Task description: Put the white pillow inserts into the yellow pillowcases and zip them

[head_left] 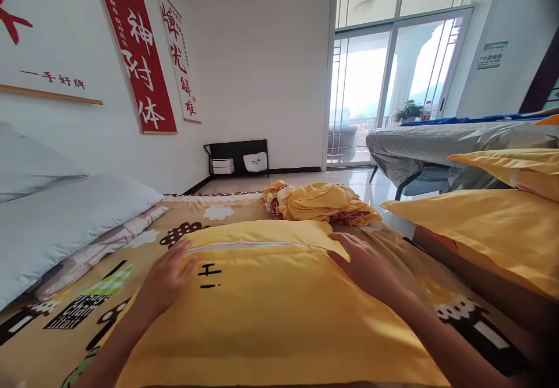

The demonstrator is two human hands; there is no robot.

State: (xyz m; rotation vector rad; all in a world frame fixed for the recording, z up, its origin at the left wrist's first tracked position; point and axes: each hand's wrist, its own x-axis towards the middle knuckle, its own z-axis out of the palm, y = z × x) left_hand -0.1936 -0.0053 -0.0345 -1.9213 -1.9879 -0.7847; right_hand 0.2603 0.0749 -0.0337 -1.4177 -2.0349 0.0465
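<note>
A yellow pillow in a pillowcase [279, 312] lies flat in front of me. Black printed marks show at its upper left, and a whitish zipper strip [248, 244] runs across near its far edge. My left hand [169, 277] rests at the pillow's left side, by the strip's left end; its fingers are stretched out and slightly blurred. At the far right corner, my right hand [360, 260] touches the fabric with thumb and fingers apart.
A patterned sheet [218, 201] lies under the pillow. Crumpled yellow cloth [321, 201] sits beyond it. White pillows [87, 225] are on the left; more yellow pillows [489, 219] are on the right. A covered table [445, 137] stands near the glass doors.
</note>
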